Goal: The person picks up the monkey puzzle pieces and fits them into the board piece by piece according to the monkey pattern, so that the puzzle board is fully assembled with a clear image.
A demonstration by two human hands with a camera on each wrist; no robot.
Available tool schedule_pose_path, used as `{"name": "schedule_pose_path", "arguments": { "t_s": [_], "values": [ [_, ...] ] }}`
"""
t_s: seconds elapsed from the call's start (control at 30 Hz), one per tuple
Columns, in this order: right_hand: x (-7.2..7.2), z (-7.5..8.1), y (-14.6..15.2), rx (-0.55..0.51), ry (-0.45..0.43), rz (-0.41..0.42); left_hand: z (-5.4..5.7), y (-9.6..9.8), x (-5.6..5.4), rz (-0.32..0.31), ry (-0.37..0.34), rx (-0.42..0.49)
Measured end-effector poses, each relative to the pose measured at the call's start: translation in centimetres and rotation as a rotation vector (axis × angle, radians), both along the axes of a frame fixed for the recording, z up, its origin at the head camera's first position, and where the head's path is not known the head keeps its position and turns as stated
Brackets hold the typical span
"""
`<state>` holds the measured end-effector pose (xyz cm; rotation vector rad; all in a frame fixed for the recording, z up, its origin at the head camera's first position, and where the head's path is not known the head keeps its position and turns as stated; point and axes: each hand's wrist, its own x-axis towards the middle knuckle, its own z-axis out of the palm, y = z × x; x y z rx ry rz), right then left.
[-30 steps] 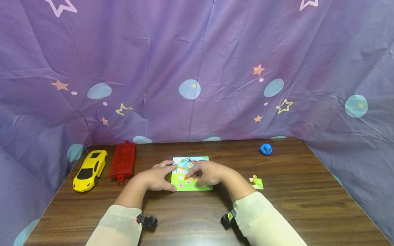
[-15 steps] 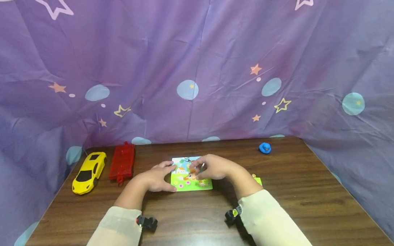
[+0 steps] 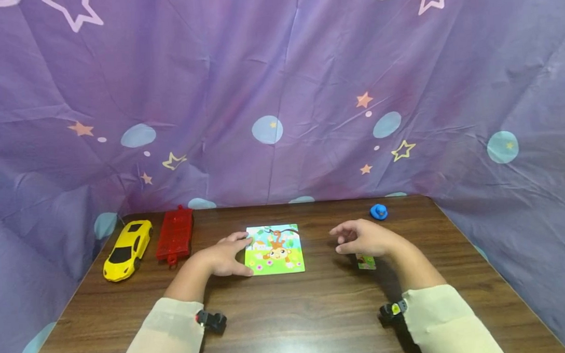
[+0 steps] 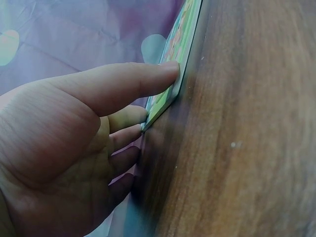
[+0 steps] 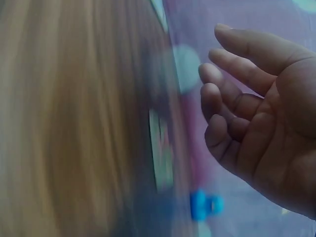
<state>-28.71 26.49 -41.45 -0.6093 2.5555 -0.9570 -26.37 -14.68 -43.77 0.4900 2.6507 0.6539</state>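
Note:
A square jigsaw puzzle (image 3: 278, 252) with a monkey picture lies flat on the table. My left hand (image 3: 226, 255) rests at its left side with thumb and fingers spread. In the left wrist view the thumb lies over the corner of the puzzle (image 4: 185, 54), while straight fingertips meet its edge. My right hand (image 3: 366, 238) is off to the right, fingers loosely bent and holding nothing. Below it lies a loose puzzle piece (image 3: 366, 263), partly hidden by the hand in the head view. The right wrist view shows that puzzle piece (image 5: 161, 150) blurred, apart from the fingers.
At the back left stand a yellow toy car (image 3: 128, 250) and a red translucent plastic tray-like part (image 3: 174, 235). A small blue toy (image 3: 379, 211) sits near the back right edge. Behind the wooden table (image 3: 287, 316) hangs a purple star-patterned cloth (image 3: 279, 93).
My right hand has lifted from the puzzle and moved right, over the loose piece, uncovering the monkey picture. The left hand has stayed at the puzzle's left side.

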Motion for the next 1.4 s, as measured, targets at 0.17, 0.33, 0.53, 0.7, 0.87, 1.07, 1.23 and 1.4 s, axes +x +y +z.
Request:
{"name": "schedule_pose_path", "arguments": {
  "t_s": [0.17,0.33,0.53,0.7,0.87,1.07,1.23,1.4],
  "values": [
    [0.3,-0.4,3.3,0.023,-0.018,-0.038,0.0,-0.1,0.0,0.004,0.002,0.000],
    [0.5,-1.2,4.9,0.023,-0.057,-0.050,0.0,0.0,0.1,0.002,0.000,0.001],
    [0.3,-2.2,5.7,0.033,-0.045,-0.040,-0.1,0.1,0.2,0.011,-0.011,-0.004],
    [0.3,-2.4,6.0,0.083,-0.006,-0.036,0.0,0.0,0.2,0.008,-0.010,-0.002],
    [0.8,-2.0,5.2,0.087,-0.020,-0.017,0.1,-0.1,0.3,0.005,-0.008,0.006],
    [1.0,-1.7,4.6,0.095,-0.023,0.011,0.1,-0.1,0.2,0.005,-0.004,0.014],
    [0.8,-1.7,4.5,0.134,-0.007,-0.021,0.1,-0.1,0.1,0.003,0.002,0.018],
    [1.1,-1.5,4.5,0.190,0.008,-0.058,0.1,-0.1,0.1,-0.002,0.004,0.015]
  ]
}}
